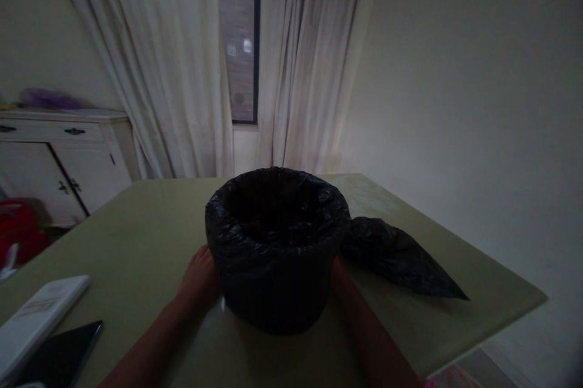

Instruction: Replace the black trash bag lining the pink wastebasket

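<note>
A round trash bin (277, 291) stands upright on the table, lined with a black plastic bag (273, 242) folded over its rim. Its inside is dark, with some faint reddish patches that I cannot make out. My left hand (201, 271) is against the bin's left side, its fingertips partly hidden behind the wall. On the opposite side, my right hand (337, 274) presses against the bin, mostly hidden by it. Between them the two hands hold the bin. Just right of it lies a crumpled black plastic bag (396, 254), tapering to a point.
The pale green table (150, 230) has its right corner near a white wall. At the left front lie a white box (43, 315) and a dark, flat phone-like object (59, 354). Behind are curtains (173, 72) and a white cabinet (64, 163); a red item (18, 230) sits beside it.
</note>
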{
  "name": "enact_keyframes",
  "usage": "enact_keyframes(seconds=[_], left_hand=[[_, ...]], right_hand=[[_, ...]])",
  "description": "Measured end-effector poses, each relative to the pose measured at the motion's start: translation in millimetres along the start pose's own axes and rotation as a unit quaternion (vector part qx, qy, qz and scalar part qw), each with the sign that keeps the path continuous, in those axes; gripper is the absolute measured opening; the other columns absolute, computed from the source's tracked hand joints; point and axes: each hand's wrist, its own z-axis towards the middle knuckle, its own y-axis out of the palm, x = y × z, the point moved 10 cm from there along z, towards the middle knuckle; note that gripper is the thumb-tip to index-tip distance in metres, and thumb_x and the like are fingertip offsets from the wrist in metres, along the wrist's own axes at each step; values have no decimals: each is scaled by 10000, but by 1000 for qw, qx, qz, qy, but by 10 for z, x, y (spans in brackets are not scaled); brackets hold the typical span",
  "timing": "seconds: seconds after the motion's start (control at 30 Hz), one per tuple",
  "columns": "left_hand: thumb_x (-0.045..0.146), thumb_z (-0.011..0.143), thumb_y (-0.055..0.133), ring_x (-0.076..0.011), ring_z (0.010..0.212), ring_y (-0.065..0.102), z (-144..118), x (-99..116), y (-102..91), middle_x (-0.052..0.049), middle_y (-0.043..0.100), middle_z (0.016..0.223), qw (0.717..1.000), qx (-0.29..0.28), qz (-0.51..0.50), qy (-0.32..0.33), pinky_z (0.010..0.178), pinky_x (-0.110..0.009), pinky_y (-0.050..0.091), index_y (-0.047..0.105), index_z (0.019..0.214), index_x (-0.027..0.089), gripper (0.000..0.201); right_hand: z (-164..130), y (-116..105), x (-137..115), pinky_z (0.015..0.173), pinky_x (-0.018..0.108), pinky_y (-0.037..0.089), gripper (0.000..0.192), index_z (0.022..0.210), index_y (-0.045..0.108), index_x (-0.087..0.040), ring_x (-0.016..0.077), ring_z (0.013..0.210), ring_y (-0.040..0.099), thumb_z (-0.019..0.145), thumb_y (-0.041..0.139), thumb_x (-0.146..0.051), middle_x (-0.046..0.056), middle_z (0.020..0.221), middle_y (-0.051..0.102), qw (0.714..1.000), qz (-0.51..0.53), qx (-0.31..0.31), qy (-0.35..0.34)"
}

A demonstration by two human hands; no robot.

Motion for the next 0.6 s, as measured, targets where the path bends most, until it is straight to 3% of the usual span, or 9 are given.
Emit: enact_keyframes(seconds=[0.1, 0.3, 0.47, 0.6], left_hand=[[212, 926, 562, -396, 1216, 767, 15, 19, -55, -145, 831, 1269, 1000, 0, -1, -7, 1047, -501, 615, 857, 1187, 247, 395], [233, 913, 560, -394, 1136, 794, 46, 64, -161, -127, 854, 1181, 1000, -11, -1, -25, 1003, -463, 637, 876, 1112, 253, 374], [226, 927, 564, -366, 1228, 764, 58, 47, -88, -106, 840, 1262, 998, -55, -1, -35, 1072, -432, 602, 872, 1168, 266, 393], [195, 941, 532, -354, 1301, 728, 64, 32, -24, -133, 810, 1336, 995, -84, 15, -46, 1150, -440, 552, 855, 1224, 219, 429]], right_hand=[[-11, 31, 150, 1133, 480, 556, 490, 1145, 848, -224, 383, 1262, 726, 839, 711, -582, 189, 1238, 796, 1000, 17, -10, 21], [-14, 32, 237, 1145, 460, 554, 521, 1047, 834, -220, 373, 1277, 718, 825, 694, -670, 176, 1175, 806, 998, 26, -1, 52], [-25, 28, 200, 1150, 513, 552, 557, 1040, 839, -217, 401, 1253, 729, 774, 720, -691, 197, 1273, 790, 998, 32, -13, 51], [-37, 44, 183, 1170, 475, 531, 502, 1097, 847, -234, 379, 1314, 701, 804, 719, -620, 168, 1335, 775, 998, 18, -26, 50]])
